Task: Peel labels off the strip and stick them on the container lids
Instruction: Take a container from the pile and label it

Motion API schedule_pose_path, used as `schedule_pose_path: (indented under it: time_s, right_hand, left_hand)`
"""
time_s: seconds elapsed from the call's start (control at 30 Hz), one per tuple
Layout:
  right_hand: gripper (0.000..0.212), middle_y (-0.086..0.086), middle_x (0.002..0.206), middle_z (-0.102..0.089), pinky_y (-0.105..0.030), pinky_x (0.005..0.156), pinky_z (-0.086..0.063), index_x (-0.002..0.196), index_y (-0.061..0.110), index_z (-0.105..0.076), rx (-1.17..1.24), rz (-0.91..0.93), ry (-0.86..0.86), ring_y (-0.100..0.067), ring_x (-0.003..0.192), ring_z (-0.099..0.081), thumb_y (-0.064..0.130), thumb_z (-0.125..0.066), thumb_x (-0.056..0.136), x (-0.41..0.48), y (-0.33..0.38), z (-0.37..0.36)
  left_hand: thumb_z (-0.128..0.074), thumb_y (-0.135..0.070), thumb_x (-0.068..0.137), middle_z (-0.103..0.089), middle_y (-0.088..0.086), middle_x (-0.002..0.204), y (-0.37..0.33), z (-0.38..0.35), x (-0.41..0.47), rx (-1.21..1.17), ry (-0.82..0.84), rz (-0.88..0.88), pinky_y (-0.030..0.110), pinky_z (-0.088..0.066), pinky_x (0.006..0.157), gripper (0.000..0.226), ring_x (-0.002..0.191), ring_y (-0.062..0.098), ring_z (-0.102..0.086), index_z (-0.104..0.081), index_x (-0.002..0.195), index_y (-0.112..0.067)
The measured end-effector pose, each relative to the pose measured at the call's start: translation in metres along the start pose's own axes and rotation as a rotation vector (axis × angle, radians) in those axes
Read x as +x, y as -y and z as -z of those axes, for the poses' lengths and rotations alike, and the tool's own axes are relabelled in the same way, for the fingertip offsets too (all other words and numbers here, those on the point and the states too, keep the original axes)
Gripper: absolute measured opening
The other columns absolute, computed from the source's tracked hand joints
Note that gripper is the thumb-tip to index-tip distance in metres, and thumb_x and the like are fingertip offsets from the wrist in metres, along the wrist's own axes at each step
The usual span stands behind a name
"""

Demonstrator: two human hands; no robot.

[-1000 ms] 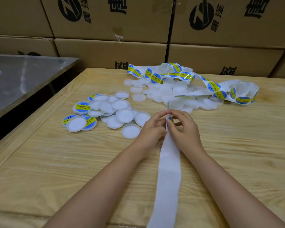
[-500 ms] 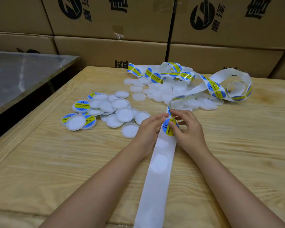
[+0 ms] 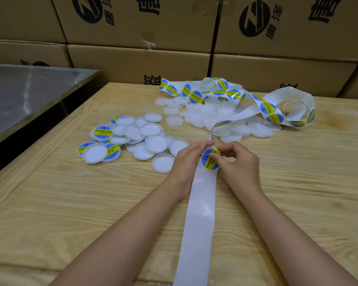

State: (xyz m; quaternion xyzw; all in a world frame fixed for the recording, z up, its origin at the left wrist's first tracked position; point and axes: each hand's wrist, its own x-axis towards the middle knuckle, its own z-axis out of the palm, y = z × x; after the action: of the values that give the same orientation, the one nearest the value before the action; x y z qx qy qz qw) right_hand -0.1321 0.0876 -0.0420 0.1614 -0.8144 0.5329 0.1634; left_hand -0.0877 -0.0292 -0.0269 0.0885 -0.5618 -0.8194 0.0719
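Observation:
A white backing strip runs from the table's near edge up between my hands, then loops away to the far right, where it carries several round blue-and-yellow labels. My left hand pinches the strip at its left edge. My right hand pinches the edge of one round label, which stands partly lifted off the strip. White round lids lie in two heaps: a left heap with a few labelled lids and a bare heap farther back.
The wooden table has bare room at the near left and the right. Stacked cardboard boxes wall off the back. A steel table stands to the left, across a dark gap.
The strip has been drawn toward me, bringing a label between my hands. My right fingers have taken its edge and lifted it. The far loop of strip has risen and shifted.

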Motion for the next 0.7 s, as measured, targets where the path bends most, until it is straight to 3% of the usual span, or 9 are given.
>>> schedule_pose_path:
  time_s: [0.2,0.33,0.4,0.5,0.6,0.67,0.7]
  right_hand:
    - [0.01,0.01,0.082,-0.069,-0.008,0.076,-0.042,0.08,0.011,-0.071,0.008,-0.014,-0.017,-0.007,0.083,-0.061,0.015,-0.077,0.074,-0.003,0.003,0.001]
    - [0.009,0.011,0.084,-0.07,-0.015,0.08,-0.046,0.076,0.012,-0.069,0.009,-0.012,-0.005,-0.004,0.084,-0.064,0.017,-0.076,0.076,-0.004,0.004,-0.001]
    - [0.015,0.011,0.083,-0.067,-0.017,0.08,-0.046,0.073,0.009,-0.065,-0.014,0.077,-0.026,-0.006,0.085,-0.063,0.019,-0.075,0.077,-0.007,0.006,0.0]
    - [0.015,0.0,0.084,-0.062,-0.02,0.077,-0.043,0.068,0.004,-0.056,0.008,0.251,-0.047,-0.01,0.089,-0.06,0.015,-0.06,0.076,-0.008,0.007,0.005]
    - [0.011,-0.011,0.087,-0.058,-0.024,0.077,-0.043,0.068,0.004,-0.051,0.126,0.278,-0.072,-0.012,0.09,-0.055,0.015,-0.048,0.068,-0.006,0.006,0.008]
    - [0.004,-0.012,0.088,-0.055,-0.028,0.077,-0.045,0.07,0.009,-0.049,0.207,0.244,-0.129,-0.015,0.09,-0.055,0.006,-0.05,0.068,-0.004,0.005,0.007]
    - [0.01,-0.009,0.089,-0.054,-0.03,0.075,-0.046,0.072,0.012,-0.048,0.265,0.206,-0.165,-0.016,0.09,-0.055,0.003,-0.05,0.07,-0.002,0.005,0.006]
  left_hand:
    - [-0.052,-0.011,0.091,-0.073,0.0,0.08,0.0,0.002,0.0,-0.075,0.029,0.016,0.044,-0.05,0.086,0.018,0.081,0.024,-0.067,-0.068,0.099,-0.01]
    - [-0.053,-0.014,0.091,-0.073,0.001,0.082,0.001,0.004,0.002,-0.091,0.026,0.027,0.042,-0.052,0.083,0.017,0.084,0.025,-0.068,-0.067,0.1,-0.01]
    - [-0.052,-0.014,0.091,-0.074,0.005,0.087,0.002,0.004,0.004,-0.105,0.005,0.017,0.034,-0.054,0.077,0.018,0.087,0.025,-0.069,-0.067,0.1,-0.01]
    - [-0.047,-0.013,0.094,-0.072,0.012,0.098,0.007,0.004,0.006,-0.007,-0.085,-0.001,0.032,-0.055,0.073,0.021,0.093,0.028,-0.067,-0.067,0.099,-0.014]
    - [-0.042,-0.012,0.097,-0.068,0.014,0.091,0.013,0.004,0.008,0.09,-0.163,-0.039,0.037,-0.05,0.085,0.025,0.088,0.026,-0.062,-0.067,0.096,-0.018]
    - [-0.044,-0.014,0.097,-0.066,0.001,0.088,0.016,0.006,0.009,0.312,-0.166,-0.132,0.029,-0.045,0.089,0.025,0.09,0.017,-0.059,-0.067,0.106,-0.018]
    - [-0.045,-0.015,0.097,-0.067,-0.002,0.098,0.018,0.006,0.008,0.442,-0.142,-0.187,0.021,-0.042,0.092,0.026,0.099,0.013,-0.059,-0.066,0.112,-0.018]
